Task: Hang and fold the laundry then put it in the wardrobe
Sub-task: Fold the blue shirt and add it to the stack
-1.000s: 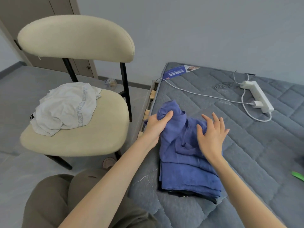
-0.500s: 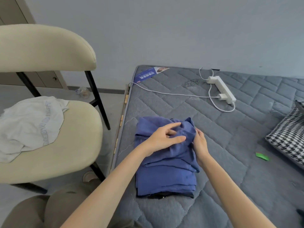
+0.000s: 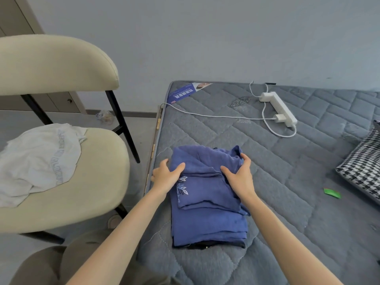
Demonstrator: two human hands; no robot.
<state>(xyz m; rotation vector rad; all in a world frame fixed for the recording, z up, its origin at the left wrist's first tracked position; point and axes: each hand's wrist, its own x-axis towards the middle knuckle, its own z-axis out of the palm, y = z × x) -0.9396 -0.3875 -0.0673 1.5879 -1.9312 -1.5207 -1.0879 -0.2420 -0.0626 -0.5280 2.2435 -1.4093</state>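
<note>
Head view. At the lower centre of the frame, the folded blue cotton garment with white leaf embroidery (image 3: 207, 194) lies on the grey quilted mattress (image 3: 287, 182), near its left edge, on top of a dark folded item (image 3: 207, 246) of which only a thin edge shows. My left hand (image 3: 165, 177) grips the garment's left side, thumb on top of the cloth and fingers at its edge. My right hand (image 3: 239, 177) grips the upper right part, thumb pressing the top fold and fingers curled over the raised corner.

At the left of the frame stands a cream upholstered chair with black metal legs (image 3: 98, 182); a crumpled white garment with grey lettering (image 3: 39, 161) lies on its seat, apart from the mattress.

At the upper right, a white power strip (image 3: 281, 109) with a white charger (image 3: 278, 118) plugged in rests on the mattress, its white cable (image 3: 205, 114) running to the left edge. A blue printed label (image 3: 183, 93) lies at the top corner. At the right edge sit a black-and-white houndstooth cushion (image 3: 364, 165) and, just beside it, a small green scrap (image 3: 332, 192).
</note>
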